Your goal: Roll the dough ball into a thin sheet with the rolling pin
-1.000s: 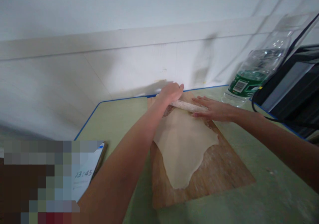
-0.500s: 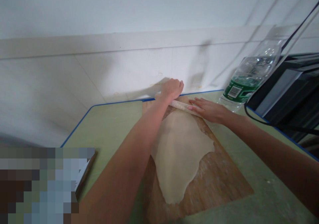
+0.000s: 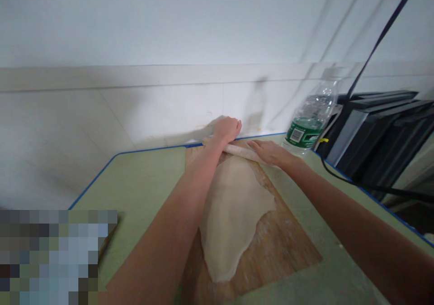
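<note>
My left hand (image 3: 228, 128) is closed over the left part of a pale, floury rolling pin (image 3: 240, 151) near the wall. My wrist hides part of the pin, and the undersides of the fingers are out of sight. On the right part of the pin lies my right hand (image 3: 267, 151), flat, with its fingers stretched out. In front of the pin a thin, uneven sheet of dough (image 3: 233, 214) is spread on a wooden board (image 3: 281, 250) dusted with flour. My left forearm covers the dough's left edge.
The board lies on a green tabletop (image 3: 145, 178) with a blue edge, against a white wall (image 3: 169, 110). A clear plastic bottle (image 3: 305, 128) with a green label stands at the back right. Beside it are dark, flat panels (image 3: 379, 137) and a black cable (image 3: 359, 185).
The view has shifted, so the table and bottle appear further left and lower. My right hand's fingers lie closer together on the pin. Both hands remain at the board's far end.
</note>
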The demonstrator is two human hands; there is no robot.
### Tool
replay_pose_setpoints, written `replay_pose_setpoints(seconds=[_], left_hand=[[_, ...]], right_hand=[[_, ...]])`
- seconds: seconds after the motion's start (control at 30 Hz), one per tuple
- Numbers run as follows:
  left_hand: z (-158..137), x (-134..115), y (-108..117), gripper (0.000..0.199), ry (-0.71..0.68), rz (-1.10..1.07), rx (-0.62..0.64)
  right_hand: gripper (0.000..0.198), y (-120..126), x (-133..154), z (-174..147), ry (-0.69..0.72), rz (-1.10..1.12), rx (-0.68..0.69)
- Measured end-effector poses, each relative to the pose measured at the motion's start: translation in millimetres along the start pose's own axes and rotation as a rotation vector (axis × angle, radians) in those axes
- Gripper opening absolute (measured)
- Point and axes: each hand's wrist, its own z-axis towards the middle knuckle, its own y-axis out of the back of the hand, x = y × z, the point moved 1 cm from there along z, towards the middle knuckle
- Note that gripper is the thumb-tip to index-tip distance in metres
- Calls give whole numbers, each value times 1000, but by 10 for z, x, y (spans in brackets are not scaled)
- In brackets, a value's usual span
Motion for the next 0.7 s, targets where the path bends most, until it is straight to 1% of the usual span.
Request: replay_pose_setpoints(seconds=[0.1,0.23,0.37,0.43,0.5,0.57,0.7], left_hand=[[-51,33,-6,53,35,-6,50],[-195,81,28,55,68,-27,143],[-424,107,109,59,45,-41,224],[-572,103,166,60,79,-49,260],[-738,82,233,63,132,-49,280],[-909,49,305,65,149,-36,283],[-1204,1,438,64,132,-29,264]], right_hand=[[60,17,39,-37,35,34,21],[54,36,126,-168,100,-28,1],[53,56,229,-356,17,-57,18],[52,83,287,-449,-16,-76,41],[51,115,349,-535,-16,-86,56],[50,141,413,-619,-7,-102,47],[47,138,539,-813,16,-162,-44]])
